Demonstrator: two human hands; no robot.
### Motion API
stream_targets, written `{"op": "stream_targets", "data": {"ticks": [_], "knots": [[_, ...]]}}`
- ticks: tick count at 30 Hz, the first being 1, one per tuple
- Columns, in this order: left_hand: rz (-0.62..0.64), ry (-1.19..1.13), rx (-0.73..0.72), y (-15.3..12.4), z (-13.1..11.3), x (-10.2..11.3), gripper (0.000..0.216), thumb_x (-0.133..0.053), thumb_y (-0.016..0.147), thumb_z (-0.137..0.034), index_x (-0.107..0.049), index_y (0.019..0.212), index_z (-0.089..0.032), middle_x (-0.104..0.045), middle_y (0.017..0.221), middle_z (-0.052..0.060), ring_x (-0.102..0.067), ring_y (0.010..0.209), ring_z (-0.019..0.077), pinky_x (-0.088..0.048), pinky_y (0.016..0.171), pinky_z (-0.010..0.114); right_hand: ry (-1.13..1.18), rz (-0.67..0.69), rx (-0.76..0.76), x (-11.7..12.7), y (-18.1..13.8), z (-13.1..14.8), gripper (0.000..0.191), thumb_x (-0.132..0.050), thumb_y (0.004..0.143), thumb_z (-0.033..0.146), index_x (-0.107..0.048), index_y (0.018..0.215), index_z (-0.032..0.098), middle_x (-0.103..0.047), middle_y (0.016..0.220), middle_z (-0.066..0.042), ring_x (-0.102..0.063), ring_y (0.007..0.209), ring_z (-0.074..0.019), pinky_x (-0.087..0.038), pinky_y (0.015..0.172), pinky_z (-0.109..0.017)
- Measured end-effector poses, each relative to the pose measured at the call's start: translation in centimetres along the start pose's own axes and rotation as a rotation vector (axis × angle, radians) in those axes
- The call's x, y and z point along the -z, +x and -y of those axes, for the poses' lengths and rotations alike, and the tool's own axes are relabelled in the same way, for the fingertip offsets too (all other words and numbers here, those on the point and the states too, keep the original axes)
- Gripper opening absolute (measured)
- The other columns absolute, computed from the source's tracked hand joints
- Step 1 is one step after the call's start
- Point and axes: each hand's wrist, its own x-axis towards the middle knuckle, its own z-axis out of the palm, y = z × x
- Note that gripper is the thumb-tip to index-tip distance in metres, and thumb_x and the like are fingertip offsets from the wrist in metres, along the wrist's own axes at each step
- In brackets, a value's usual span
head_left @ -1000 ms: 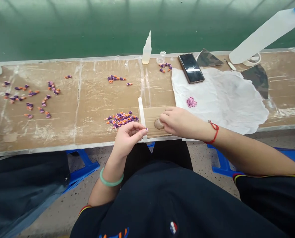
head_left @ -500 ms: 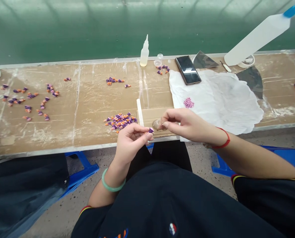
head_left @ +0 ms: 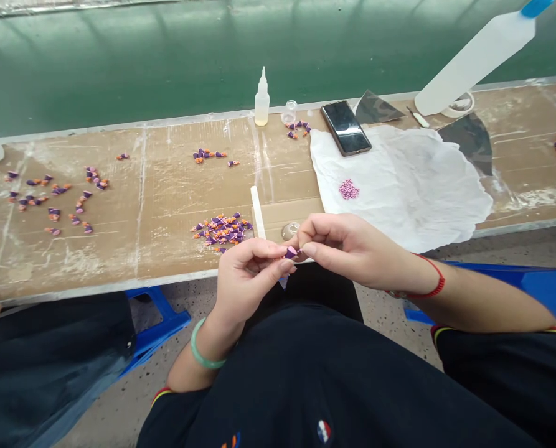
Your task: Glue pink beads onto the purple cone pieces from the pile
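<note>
My left hand (head_left: 254, 274) pinches a small purple clay figure (head_left: 291, 252) with a pink face on its end, near the table's front edge. Against that end comes my right hand (head_left: 343, 246), its thumb and forefinger pinched together; what they hold is too small to make out. Just behind the fingers lies a small clear round dish (head_left: 290, 231). A white stick (head_left: 258, 211) rests on the cardboard to its left. Beside the stick is a pile of small purple and orange figures (head_left: 221, 230).
A white cloth (head_left: 399, 186) carries a heap of tiny pink pieces (head_left: 349, 189). Behind are a phone (head_left: 346, 127), a dropper bottle (head_left: 261, 102) and a large white bottle (head_left: 474, 65). More figures (head_left: 53, 214) lie scattered at left. Another person's dark clothing (head_left: 48, 354) shows at lower left.
My right hand has moved in to the figure, so both hands' fingertips now meet at it. My left hand has turned the figure's pink end into view. The camera view has shifted slightly.
</note>
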Motion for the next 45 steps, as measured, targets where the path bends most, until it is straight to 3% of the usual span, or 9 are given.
{"op": "stream_targets", "data": {"ticks": [13,21,33,40,45], "knots": [[-0.027,0.188,-0.061,-0.2,0.0,0.0,0.010,-0.085,0.076,-0.018,-0.077,0.079,-0.021,-0.077,0.079,0.002,-0.073,0.070,0.0144,-0.062,0.062,0.022,-0.073,-0.026,0.061,0.0,-0.1,-0.1,0.010,-0.053,0.089,0.021,-0.057,0.079,0.019,-0.066,0.072,0.001,-0.057,0.062,-0.0099,-0.043,0.056,-0.021],[-0.039,0.252,-0.138,-0.4,0.2,-0.3,0.010,-0.084,0.077,-0.015,-0.077,0.079,-0.022,-0.076,0.079,0.002,-0.072,0.071,0.0131,-0.060,0.066,0.023,-0.205,-0.080,0.190,-0.1,-0.3,-0.1,0.010,-0.052,0.087,0.015,-0.058,0.080,0.019,-0.066,0.068,0.003,-0.053,0.056,-0.0077,-0.038,0.051,-0.019],[-0.103,0.191,-0.109,-0.2,0.1,-1.1,0.015,-0.087,0.074,-0.026,-0.075,0.072,-0.019,-0.075,0.074,0.002,-0.070,0.058,0.0116,-0.060,0.053,0.021,-0.371,-0.140,0.316,-0.6,-0.3,-0.6,0.012,-0.050,0.088,0.012,-0.053,0.081,0.021,-0.069,0.073,0.001,-0.061,0.060,-0.0102,-0.045,0.057,-0.021],[-0.132,0.227,-0.014,0.2,0.0,-1.0,0.023,-0.090,0.070,-0.035,-0.074,0.075,-0.018,-0.077,0.073,0.003,-0.072,0.058,0.0138,-0.062,0.053,0.022,-0.399,-0.105,0.248,-0.3,-0.2,-1.6,0.010,-0.049,0.089,0.016,-0.057,0.085,0.021,-0.069,0.074,-0.001,-0.062,0.062,-0.0131,-0.045,0.058,-0.025],[-0.122,0.332,0.052,0.7,-0.4,-0.4,0.018,-0.086,0.074,-0.027,-0.073,0.083,-0.018,-0.077,0.073,0.002,-0.073,0.060,0.0141,-0.062,0.059,0.023,-0.278,-0.160,0.128,1.8,-0.6,-2.4,0.014,-0.049,0.091,0.020,-0.062,0.096,0.022,-0.077,0.097,-0.006,-0.073,0.083,-0.0188,-0.055,0.069,-0.029]]}}
